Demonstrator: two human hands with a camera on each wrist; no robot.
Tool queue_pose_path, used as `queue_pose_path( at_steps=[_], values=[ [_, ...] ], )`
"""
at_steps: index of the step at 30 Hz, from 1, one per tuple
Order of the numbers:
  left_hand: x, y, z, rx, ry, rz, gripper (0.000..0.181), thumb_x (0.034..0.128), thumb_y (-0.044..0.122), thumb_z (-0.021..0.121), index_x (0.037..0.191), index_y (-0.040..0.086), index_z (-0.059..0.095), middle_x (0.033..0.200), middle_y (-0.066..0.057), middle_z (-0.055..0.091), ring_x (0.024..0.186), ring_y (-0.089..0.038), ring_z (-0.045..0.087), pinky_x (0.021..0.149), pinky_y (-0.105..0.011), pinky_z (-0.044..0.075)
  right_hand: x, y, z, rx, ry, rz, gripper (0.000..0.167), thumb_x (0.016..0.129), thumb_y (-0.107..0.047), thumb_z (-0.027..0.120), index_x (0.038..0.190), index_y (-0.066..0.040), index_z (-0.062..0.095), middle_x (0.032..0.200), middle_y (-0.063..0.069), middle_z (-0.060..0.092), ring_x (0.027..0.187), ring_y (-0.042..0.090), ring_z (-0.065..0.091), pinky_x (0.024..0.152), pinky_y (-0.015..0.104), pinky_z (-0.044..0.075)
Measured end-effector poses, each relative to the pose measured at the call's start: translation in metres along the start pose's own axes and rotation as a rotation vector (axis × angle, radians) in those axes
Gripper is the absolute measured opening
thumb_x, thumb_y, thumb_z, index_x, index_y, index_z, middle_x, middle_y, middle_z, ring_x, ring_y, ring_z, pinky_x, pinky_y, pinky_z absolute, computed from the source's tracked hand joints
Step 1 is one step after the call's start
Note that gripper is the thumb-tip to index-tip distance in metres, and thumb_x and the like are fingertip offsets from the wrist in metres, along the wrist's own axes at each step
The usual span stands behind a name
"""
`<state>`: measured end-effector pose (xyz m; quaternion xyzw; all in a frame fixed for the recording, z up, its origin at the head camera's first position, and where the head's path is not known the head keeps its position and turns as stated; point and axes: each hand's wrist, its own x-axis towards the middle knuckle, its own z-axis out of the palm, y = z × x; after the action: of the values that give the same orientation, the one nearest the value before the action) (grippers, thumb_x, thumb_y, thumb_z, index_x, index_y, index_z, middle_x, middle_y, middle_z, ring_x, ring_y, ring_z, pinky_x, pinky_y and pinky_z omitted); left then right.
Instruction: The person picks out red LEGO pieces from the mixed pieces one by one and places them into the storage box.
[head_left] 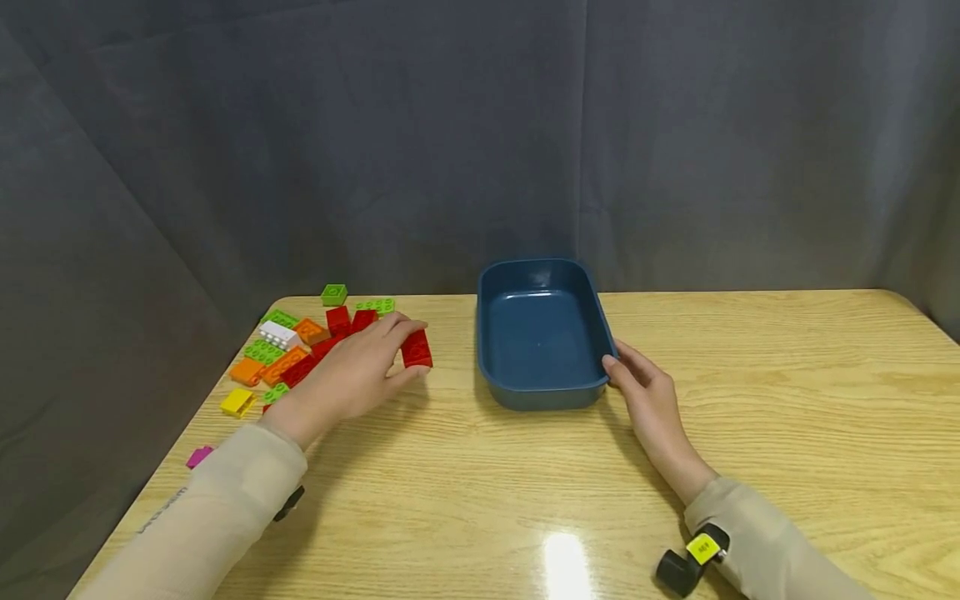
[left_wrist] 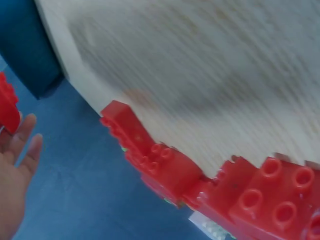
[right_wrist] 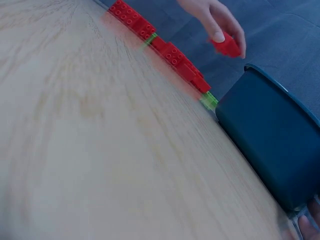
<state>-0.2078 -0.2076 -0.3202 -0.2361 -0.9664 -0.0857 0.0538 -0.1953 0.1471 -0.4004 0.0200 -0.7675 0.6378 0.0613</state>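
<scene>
Between its thumb and fingers, my left hand (head_left: 352,371) pinches a red toy brick (head_left: 417,348), held above the table to the left of the bin. The same red brick (right_wrist: 227,46) shows in the right wrist view, raised off the table. A dark blue plastic bin (head_left: 542,333) stands at the table's back middle with nothing inside it. At the bin's near right corner, my right hand (head_left: 652,400) grips the rim, thumb on top and fingers outside. Several red bricks (left_wrist: 165,170) lie below and beside the left hand in the left wrist view.
A pile of loose bricks covers the table's left side: orange bricks (head_left: 283,365), green bricks (head_left: 264,352), a white brick (head_left: 280,335) and a yellow brick (head_left: 237,402). A magenta brick (head_left: 199,456) lies nearer the left edge. Grey cloth (head_left: 450,150) hangs behind the wooden table (head_left: 465,500).
</scene>
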Motion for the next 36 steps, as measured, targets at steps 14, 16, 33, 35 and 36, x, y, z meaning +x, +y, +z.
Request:
queue_pose_path(
  at_steps=[14,16,33,35,36],
  values=[
    [0.019,0.027,-0.002,-0.16,0.081,0.007,0.064,0.0895,0.028,0.075,0.146,0.015,0.046,0.141,-0.004,0.045,0.126,-0.023,0.047,0.102,-0.043,0.046,0.0,0.0,0.001,-0.015,0.008,-0.033,0.055,0.103,-0.038,0.052,0.148,-0.006,0.046,0.144,0.013,0.052,0.11,0.006,0.056,0.092,0.018,0.046],
    [0.024,0.032,0.001,-0.18,0.098,0.026,0.064,0.0893,0.027,0.075,0.146,0.014,0.047,0.14,-0.005,0.047,0.126,-0.024,0.048,0.103,-0.044,0.045,0.0,0.0,0.0,-0.024,0.004,-0.035,0.056,0.103,-0.039,0.052,0.148,-0.007,0.045,0.144,0.013,0.052,0.112,0.009,0.056,0.093,0.018,0.045],
    [0.042,0.078,0.005,-0.047,0.064,0.112,0.061,0.093,0.046,0.066,0.144,0.017,0.049,0.137,0.001,0.054,0.12,-0.018,0.054,0.101,-0.039,0.046,-0.001,0.002,0.001,-0.037,-0.008,-0.015,0.057,0.103,-0.041,0.05,0.149,-0.009,0.044,0.146,0.011,0.05,0.116,0.014,0.054,0.095,0.02,0.044],
    [0.043,0.08,0.006,-0.015,0.055,0.122,0.06,0.0933,0.047,0.065,0.143,0.017,0.05,0.136,0.001,0.055,0.118,-0.018,0.055,0.1,-0.038,0.046,-0.001,0.001,0.001,-0.042,-0.008,-0.018,0.057,0.103,-0.042,0.05,0.149,-0.009,0.044,0.145,0.011,0.051,0.115,0.014,0.055,0.095,0.021,0.045],
    [0.044,0.081,0.006,-0.002,0.049,0.126,0.06,0.0934,0.047,0.065,0.143,0.017,0.051,0.135,0.001,0.055,0.116,-0.018,0.055,0.099,-0.037,0.047,-0.001,0.001,0.001,-0.042,-0.007,-0.018,0.057,0.103,-0.042,0.05,0.149,-0.009,0.044,0.145,0.011,0.051,0.115,0.013,0.055,0.095,0.021,0.045]
  ],
)
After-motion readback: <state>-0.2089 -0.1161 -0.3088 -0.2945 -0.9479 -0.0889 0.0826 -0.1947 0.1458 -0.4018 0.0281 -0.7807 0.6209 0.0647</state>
